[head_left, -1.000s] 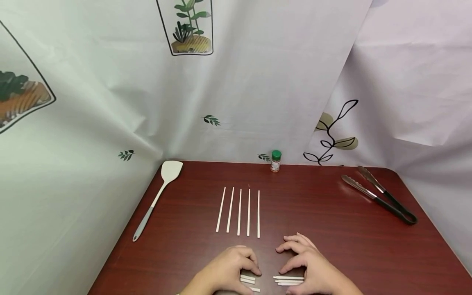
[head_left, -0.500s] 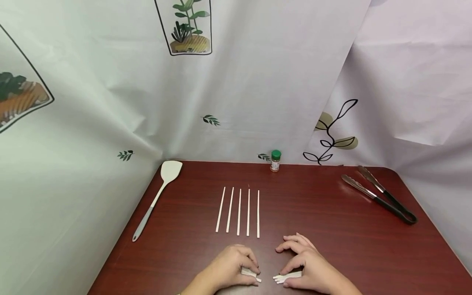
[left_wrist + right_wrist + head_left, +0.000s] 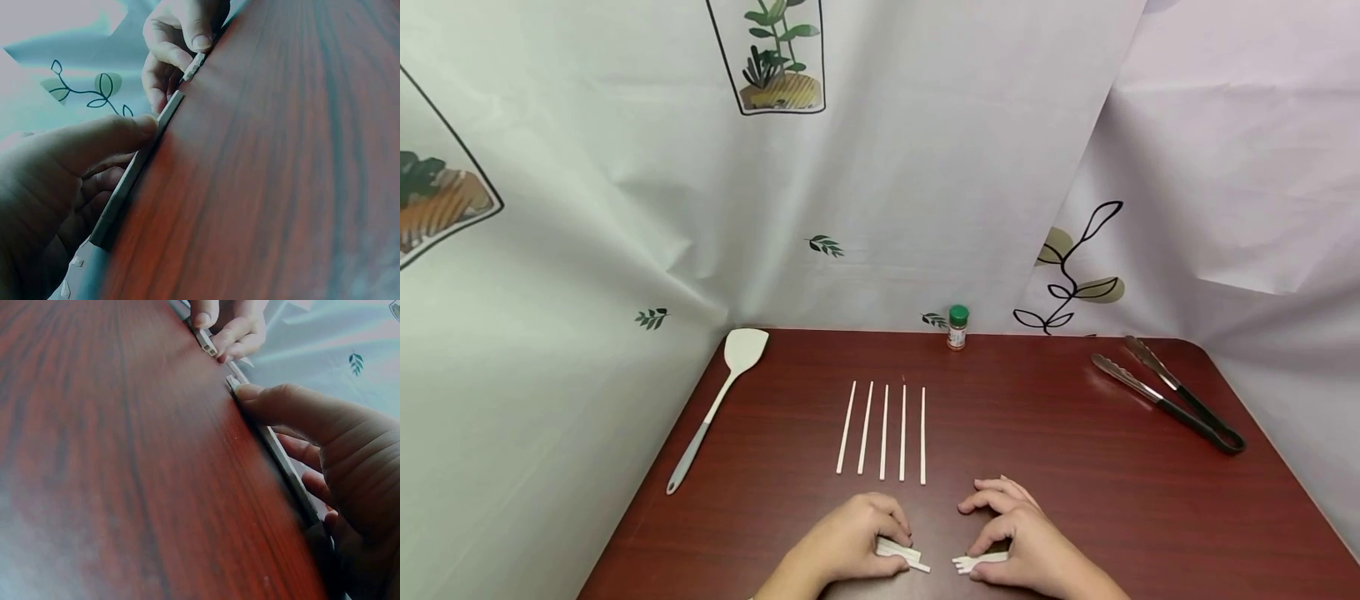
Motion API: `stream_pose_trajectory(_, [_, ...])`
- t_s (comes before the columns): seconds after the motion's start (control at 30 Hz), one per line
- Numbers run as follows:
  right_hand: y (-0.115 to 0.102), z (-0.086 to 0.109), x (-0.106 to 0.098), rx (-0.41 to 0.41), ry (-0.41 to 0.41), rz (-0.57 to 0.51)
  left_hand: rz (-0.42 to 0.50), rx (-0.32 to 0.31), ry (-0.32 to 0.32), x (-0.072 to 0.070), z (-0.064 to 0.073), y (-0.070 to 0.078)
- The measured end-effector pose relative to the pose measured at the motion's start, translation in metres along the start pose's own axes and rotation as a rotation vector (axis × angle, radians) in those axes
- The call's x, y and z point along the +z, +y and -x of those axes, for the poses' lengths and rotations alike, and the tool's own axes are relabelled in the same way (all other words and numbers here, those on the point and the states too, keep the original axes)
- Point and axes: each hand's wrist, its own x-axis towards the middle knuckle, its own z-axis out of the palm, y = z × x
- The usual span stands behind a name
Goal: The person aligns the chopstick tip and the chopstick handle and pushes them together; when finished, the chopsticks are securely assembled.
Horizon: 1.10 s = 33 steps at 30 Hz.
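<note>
Near the front of the table my left hand [image 3: 853, 540] pinches a small bundle of thin white sticks [image 3: 900, 552] between thumb and fingers. One stick in it pokes out past the others. Opposite, my right hand [image 3: 1026, 546] pinches a second bundle of white sticks [image 3: 964, 563], its ends uneven. A short gap separates the two bundles, which point toward each other. In the left wrist view the left bundle [image 3: 125, 194] lies low along the tabletop under the thumb. The right wrist view shows the right bundle [image 3: 290, 472] likewise. Palms hide the outer ends.
Several white sticks [image 3: 884, 432] lie side by side beyond the hands. A white spatula [image 3: 721, 393] is at the left, a green-capped spice jar [image 3: 957, 327] at the back edge, and metal tongs [image 3: 1167, 402] at the right. Patterned cloth [image 3: 925, 167] hangs behind the table [image 3: 1037, 417].
The spread sticks under each hand have been drawn together into bundles. My left hand has shifted slightly left with its bundle. The right hand has barely moved.
</note>
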Motion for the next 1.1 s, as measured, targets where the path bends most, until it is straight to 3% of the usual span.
stream_pose_trajectory(0.13, [-0.002, 0.001, 0.000, 0.033, -0.008, -0.017, 0.022, 0.000, 0.001, 0.000, -0.001, 0.001])
stream_pose_trajectory(0.27, [-0.003, 0.002, 0.002, 0.076, -0.015, -0.041, 0.064, -0.038, 0.002, 0.002, -0.002, 0.005])
stream_pose_trajectory(0.4, [-0.004, 0.003, 0.003, 0.100, -0.017, -0.050, 0.124, -0.117, -0.003, 0.003, -0.003, 0.010])
stream_pose_trajectory(0.57, [-0.006, 0.001, 0.004, 0.068, -0.014, -0.018, 0.191, -0.251, 0.002, 0.005, -0.005, 0.016])
stream_pose_trajectory(0.67, [-0.008, 0.000, 0.003, 0.050, -0.017, 0.002, 0.200, -0.297, 0.020, 0.007, -0.006, 0.018])
stream_pose_trajectory(0.93, [-0.011, -0.003, 0.001, 0.085, -0.052, 0.006, 0.210, -0.315, 0.037, 0.008, -0.008, 0.018])
stream_pose_trajectory(1.1, [-0.010, -0.003, 0.002, 0.055, -0.036, 0.020, 0.212, -0.318, 0.043, 0.009, -0.007, 0.017])
